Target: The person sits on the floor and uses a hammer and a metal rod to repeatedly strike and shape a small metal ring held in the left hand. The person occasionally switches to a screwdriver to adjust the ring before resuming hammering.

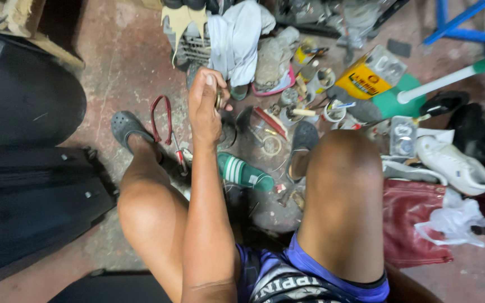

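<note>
Left hand (pixel 206 106) pinching perhaps a small metal piece (pixel 218 100), red-handled pliers (pixel 163 120) beside

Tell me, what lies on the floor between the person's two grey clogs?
In the head view, red-handled pliers, a green striped slipper and the raised hand lie between the left clog and right clog.

Yellow box (pixel 362 83) with clear plastic top, tilted, on floor well right of the raised hand (pixel 205 106). Clear blister pack (pixel 403 136) farther right, below box. Small yellow tin (pixel 302 54) right of hand, above.
</note>
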